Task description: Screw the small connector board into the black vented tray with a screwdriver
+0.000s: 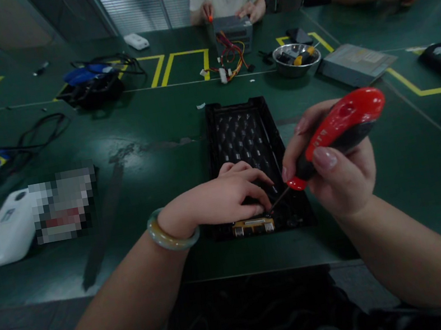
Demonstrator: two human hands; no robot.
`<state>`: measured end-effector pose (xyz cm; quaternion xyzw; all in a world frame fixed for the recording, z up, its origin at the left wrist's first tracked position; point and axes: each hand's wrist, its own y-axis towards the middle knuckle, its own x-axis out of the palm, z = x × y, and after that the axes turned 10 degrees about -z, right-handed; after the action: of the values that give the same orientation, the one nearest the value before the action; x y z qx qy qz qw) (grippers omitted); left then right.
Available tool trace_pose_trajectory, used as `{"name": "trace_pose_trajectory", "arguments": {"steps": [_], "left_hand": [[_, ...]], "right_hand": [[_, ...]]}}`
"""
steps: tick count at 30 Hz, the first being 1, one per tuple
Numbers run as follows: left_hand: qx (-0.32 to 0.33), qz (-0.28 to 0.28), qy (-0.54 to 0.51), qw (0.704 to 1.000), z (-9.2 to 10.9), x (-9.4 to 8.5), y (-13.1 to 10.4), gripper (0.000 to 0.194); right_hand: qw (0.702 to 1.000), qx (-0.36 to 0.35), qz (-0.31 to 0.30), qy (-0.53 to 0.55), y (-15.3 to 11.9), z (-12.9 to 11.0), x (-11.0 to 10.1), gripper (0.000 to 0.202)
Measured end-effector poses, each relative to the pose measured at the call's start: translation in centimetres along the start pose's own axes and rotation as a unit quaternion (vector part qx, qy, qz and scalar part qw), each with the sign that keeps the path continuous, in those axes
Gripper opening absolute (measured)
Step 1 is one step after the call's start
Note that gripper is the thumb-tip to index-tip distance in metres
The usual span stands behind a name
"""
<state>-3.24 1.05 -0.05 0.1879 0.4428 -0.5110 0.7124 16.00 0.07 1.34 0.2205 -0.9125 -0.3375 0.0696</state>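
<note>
A black plastic casing [242, 127] with a patterned inner floor lies on the green table in front of me. At its near end sits a small circuit board [252, 223] with a white connector strip and two metal ports. My right hand [338, 167] is closed round the handle of a red and black screwdriver [344, 120]. Its thin shaft slants down left, with the tip at the board's right end; the exact contact point is too small to tell. My left hand [230, 194] lies palm down over the casing, fingers apart, fingertips near the screwdriver tip.
Left are a white device [6, 231] and a pixelated item [68, 206]. Blue and black cabled items [90, 80] lie farther back. Across stand a metal bowl [297, 60] of parts, a grey metal box [358, 64] and a power supply [233, 32], handled by another person. A second person sits right.
</note>
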Motion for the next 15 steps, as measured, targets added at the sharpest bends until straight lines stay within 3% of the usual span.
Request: {"name": "trace_pose_trajectory", "arguments": {"steps": [5,11,15], "left_hand": [[0.003,0.004,-0.007,1.0,-0.02,0.07,-0.14,0.018],[0.007,-0.002,-0.007,1.0,0.06,-0.08,-0.11,0.018],[0.001,-0.004,-0.005,1.0,0.15,-0.12,-0.06,0.017]], "right_hand": [[0.997,-0.017,0.017,-0.072,-0.15,0.43,-0.22,0.027],[0.996,-0.072,-0.016,-0.056,-0.01,0.84,-0.52,0.038],[0.999,-0.029,-0.04,-0.002,-0.11,0.62,-0.56,0.035]]}}
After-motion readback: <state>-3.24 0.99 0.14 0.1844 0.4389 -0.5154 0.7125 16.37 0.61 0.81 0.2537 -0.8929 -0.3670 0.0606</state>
